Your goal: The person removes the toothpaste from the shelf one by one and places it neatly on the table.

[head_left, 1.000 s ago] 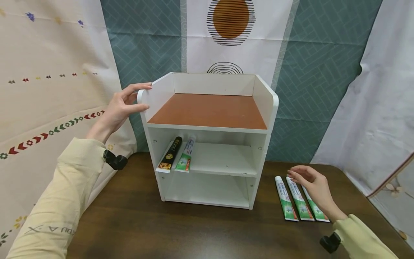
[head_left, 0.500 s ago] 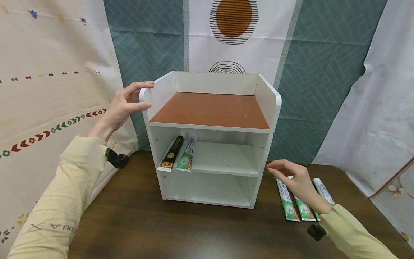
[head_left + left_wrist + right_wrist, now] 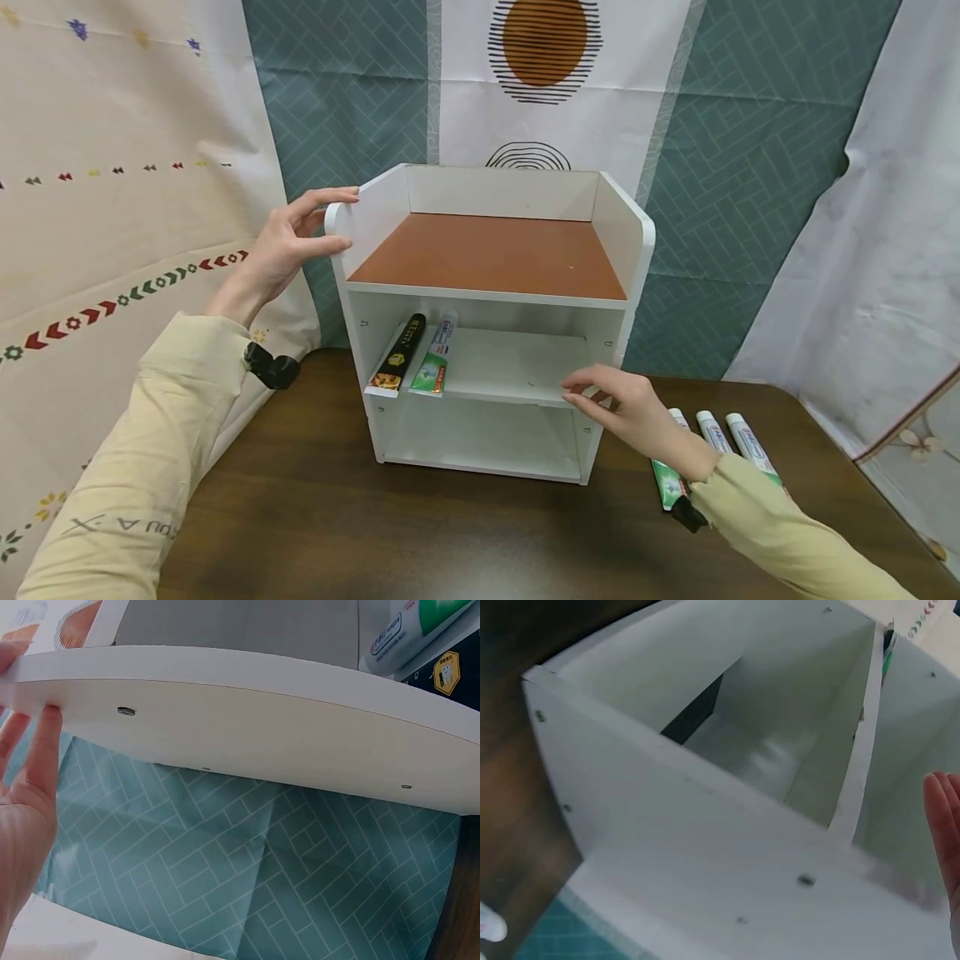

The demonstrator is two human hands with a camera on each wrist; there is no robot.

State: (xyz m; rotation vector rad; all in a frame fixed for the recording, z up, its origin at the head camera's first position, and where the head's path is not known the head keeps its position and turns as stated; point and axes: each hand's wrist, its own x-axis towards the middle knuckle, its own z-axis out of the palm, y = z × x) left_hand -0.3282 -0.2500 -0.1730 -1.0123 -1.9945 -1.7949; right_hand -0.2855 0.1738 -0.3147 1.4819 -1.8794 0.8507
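Note:
My left hand (image 3: 279, 242) grips the upper left side panel of a small white shelf unit (image 3: 486, 293), fingers over its edge; in the left wrist view the left hand (image 3: 30, 776) shows fingertips against the panel. My right hand (image 3: 626, 408), loosely bent with nothing in it, hangs before the right end of the middle shelf (image 3: 517, 367). On that shelf's left side lie a black toothpaste tube (image 3: 401, 354) and a green-and-white toothpaste tube (image 3: 435, 357). Fingers of the right hand (image 3: 946, 825) show at the right wrist view's edge, beside the unit.
Three more green-and-white toothpaste tubes (image 3: 752, 442) lie side by side on the dark wooden table (image 3: 450, 533) to the right, partly hidden by my right arm. The unit has a brown top surface (image 3: 491, 258) and a bottom compartment (image 3: 480, 437). Patterned cloths (image 3: 757, 183) hang behind.
My right hand has moved left from over the loose tubes to the front of the middle shelf, holding nothing. The left hand keeps its grip on the panel.

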